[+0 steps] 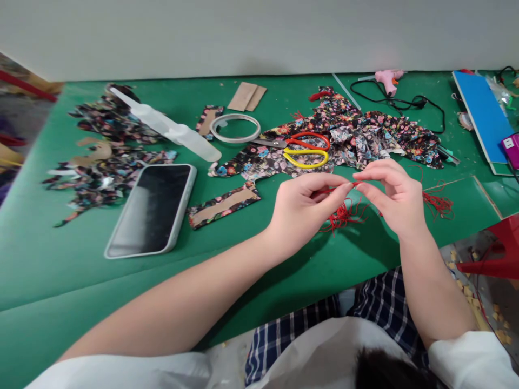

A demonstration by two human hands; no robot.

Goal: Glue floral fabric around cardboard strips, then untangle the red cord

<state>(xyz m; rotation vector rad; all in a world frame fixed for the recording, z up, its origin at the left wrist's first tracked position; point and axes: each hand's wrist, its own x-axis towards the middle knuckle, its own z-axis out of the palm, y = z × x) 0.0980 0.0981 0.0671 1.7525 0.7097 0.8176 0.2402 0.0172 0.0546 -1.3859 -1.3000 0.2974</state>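
Note:
Between my two hands runs a red thread (356, 184), pinched at the fingertips above the table. My left hand (306, 208) is closed on it, thumb against the fingers. Close by, my right hand (393, 197) pinches the same thread with thumb and forefinger. A loose bunch of red threads (344, 216) lies below the hands, partly hidden by them. More red threads (438, 204) rest to the right of my right hand. Scissors (307, 150) with one red and one yellow handle lie beyond my left hand, on dark floral fabric (352, 129).
On the green table (227, 254) are a phone (152, 208), a fabric-edged cardboard strip (225, 205), a tape roll (235, 139), a white plastic bottle (170, 127) and fabric scraps (109, 173). A pink glue gun (388, 81) with its cord and a blue board (484, 116) are farther right.

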